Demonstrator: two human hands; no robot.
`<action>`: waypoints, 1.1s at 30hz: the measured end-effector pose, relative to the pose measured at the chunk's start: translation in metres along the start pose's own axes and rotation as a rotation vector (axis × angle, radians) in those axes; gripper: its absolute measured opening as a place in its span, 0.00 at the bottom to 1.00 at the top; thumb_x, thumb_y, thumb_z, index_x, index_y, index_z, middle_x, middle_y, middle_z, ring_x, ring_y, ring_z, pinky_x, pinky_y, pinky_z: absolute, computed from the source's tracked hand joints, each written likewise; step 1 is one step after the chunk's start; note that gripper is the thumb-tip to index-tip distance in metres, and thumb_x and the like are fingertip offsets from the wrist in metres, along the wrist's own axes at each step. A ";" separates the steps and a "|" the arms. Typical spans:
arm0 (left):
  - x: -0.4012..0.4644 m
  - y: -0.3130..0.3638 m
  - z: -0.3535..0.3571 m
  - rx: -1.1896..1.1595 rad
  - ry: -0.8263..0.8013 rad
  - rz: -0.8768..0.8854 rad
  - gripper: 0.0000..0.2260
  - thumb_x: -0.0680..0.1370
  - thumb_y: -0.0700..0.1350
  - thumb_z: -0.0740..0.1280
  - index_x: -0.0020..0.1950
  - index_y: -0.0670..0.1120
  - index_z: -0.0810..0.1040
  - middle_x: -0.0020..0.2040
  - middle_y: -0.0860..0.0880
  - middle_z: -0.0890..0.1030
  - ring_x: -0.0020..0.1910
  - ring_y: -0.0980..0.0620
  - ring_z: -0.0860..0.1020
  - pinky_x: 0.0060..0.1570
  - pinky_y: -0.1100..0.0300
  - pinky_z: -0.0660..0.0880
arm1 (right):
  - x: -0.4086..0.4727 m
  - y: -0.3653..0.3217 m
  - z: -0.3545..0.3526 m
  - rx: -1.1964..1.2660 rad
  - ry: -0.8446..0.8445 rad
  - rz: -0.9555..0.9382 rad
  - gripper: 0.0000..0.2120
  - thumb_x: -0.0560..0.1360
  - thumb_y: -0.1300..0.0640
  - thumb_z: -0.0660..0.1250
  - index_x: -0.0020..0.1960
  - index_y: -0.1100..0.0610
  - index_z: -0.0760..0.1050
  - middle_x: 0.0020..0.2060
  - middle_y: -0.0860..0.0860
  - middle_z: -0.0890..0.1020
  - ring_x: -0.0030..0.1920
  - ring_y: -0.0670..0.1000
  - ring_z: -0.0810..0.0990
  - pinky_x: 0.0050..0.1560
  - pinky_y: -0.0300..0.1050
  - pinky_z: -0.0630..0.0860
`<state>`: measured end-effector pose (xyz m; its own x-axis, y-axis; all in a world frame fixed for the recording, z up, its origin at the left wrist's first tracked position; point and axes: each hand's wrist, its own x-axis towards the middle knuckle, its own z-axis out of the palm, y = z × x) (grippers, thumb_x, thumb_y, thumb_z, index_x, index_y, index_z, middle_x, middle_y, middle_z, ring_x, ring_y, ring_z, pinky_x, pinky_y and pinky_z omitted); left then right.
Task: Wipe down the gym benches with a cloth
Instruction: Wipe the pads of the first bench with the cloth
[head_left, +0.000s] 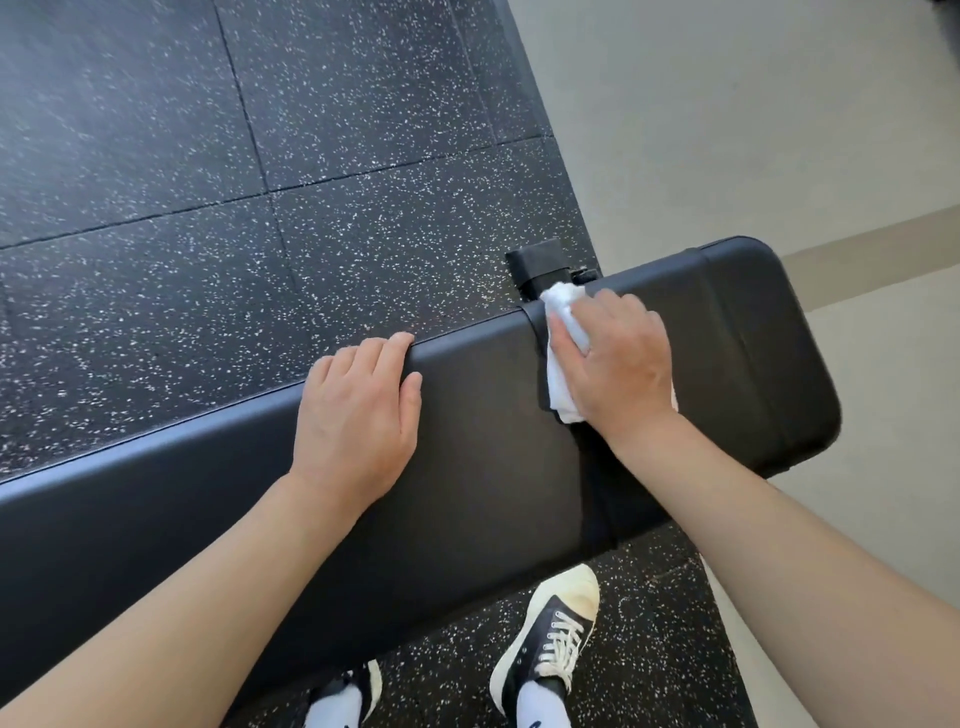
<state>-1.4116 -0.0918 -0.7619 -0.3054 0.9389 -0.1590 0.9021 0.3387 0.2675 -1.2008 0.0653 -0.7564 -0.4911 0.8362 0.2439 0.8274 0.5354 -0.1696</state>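
A black padded gym bench (467, 457) runs across the view from lower left to upper right, with a gap between its long back pad and its short seat pad. My right hand (618, 358) presses a crumpled white cloth (563, 312) flat onto the bench at that gap, near the far edge. My left hand (358, 415) rests palm down on the long pad, its fingers curled over the far edge and holding nothing.
Black speckled rubber floor tiles (260, 156) lie beyond the bench, and a beige hard floor (753, 130) begins to the right. A black frame bracket (537, 265) sticks out behind the gap. My two black-and-white sneakers (550, 639) stand under the bench's near side.
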 end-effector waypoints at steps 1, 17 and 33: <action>-0.006 -0.011 -0.002 0.009 0.005 -0.009 0.21 0.85 0.51 0.55 0.74 0.44 0.73 0.63 0.45 0.80 0.57 0.40 0.78 0.60 0.45 0.71 | 0.006 -0.021 0.007 -0.005 0.016 -0.002 0.11 0.80 0.52 0.69 0.43 0.58 0.78 0.35 0.54 0.75 0.36 0.59 0.74 0.36 0.51 0.64; -0.078 -0.126 -0.014 0.030 0.158 -0.224 0.19 0.84 0.51 0.55 0.68 0.43 0.76 0.59 0.43 0.80 0.56 0.37 0.75 0.65 0.41 0.68 | -0.071 -0.139 0.006 0.225 -0.144 -0.617 0.13 0.80 0.50 0.69 0.41 0.57 0.79 0.34 0.52 0.74 0.34 0.57 0.71 0.33 0.52 0.67; -0.080 -0.130 -0.006 0.033 0.259 -0.190 0.17 0.84 0.50 0.57 0.68 0.44 0.76 0.59 0.42 0.81 0.56 0.38 0.76 0.63 0.43 0.68 | -0.114 -0.236 0.021 0.343 -0.127 -0.484 0.08 0.78 0.52 0.68 0.48 0.57 0.78 0.40 0.54 0.78 0.38 0.57 0.72 0.37 0.51 0.63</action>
<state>-1.5062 -0.2105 -0.7786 -0.5333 0.8447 0.0454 0.8294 0.5116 0.2243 -1.3453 -0.1538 -0.7643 -0.8360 0.4841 0.2582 0.3770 0.8488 -0.3707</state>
